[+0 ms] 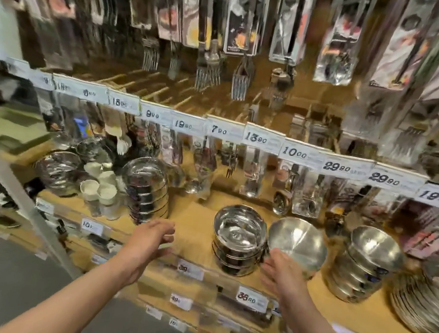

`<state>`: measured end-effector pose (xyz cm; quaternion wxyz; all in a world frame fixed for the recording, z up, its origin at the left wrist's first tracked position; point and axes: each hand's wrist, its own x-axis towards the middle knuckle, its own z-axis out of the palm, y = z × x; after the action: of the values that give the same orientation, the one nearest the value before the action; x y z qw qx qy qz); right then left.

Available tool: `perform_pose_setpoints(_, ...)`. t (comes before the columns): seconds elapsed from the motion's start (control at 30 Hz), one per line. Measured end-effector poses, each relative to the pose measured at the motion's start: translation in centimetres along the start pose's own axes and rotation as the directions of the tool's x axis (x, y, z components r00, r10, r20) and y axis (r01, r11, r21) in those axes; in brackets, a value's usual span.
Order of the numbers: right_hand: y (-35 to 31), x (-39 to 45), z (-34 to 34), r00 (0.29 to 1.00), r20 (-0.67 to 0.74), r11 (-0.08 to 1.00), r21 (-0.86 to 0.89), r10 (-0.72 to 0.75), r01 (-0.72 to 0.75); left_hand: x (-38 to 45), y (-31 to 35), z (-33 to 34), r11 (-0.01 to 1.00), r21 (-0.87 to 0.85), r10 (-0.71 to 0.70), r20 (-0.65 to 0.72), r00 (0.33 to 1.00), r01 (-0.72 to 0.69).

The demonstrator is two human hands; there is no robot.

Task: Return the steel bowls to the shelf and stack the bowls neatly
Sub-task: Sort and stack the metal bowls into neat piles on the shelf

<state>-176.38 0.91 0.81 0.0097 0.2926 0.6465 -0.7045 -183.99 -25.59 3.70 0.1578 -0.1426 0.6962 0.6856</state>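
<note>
Steel bowls, wooden shelf: short stack upright, single bowl tilted against it; right hand open-fingered at that bowl's rim, left hand loosely open, empty; risk: nudged bowl slides off the front edge.

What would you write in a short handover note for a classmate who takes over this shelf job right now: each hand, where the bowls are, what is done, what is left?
Left hand: open, holding nothing, over the wooden shelf.
Right hand: fingers spread at the front of the single shiny steel bowl; whether it touches is blurred.
Bowls: that bowl sits tilted on the shelf, beside the short stack of flat-rimmed steel bowls. A taller stack of round steel bowls stands further right, another steel stack on the left.
Done: the stacks stand on the shelf.
Left: probably nest the tilted bowl onto a matching stack and straighten it.
</note>
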Motion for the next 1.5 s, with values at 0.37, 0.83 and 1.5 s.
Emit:
perform_pose_setpoints(0.37,2.3,0.7,2.8,0.985,-0.159,0.995,0.075,0.073,-0.062,6.3,-1.4,0.9,0.984,0.144,-0.139,0.274,0.952,0.103)
perform_pose_setpoints(0.83,4.9,5.5,5.2,0.990,-0.138,0.999,0.042,-0.008,0.014,10.7,-2.8,8.6,0.941,0.117,-0.340,0.325,0.883,0.319)
perform_pose_setpoints(1.5,3.6,9.8,15.3,1.000,-0.024,0.985,0.172,-0.012,0.016,17.1,-3.3,0.0,0.954,-0.057,-0.277,0.219,0.936,0.296)
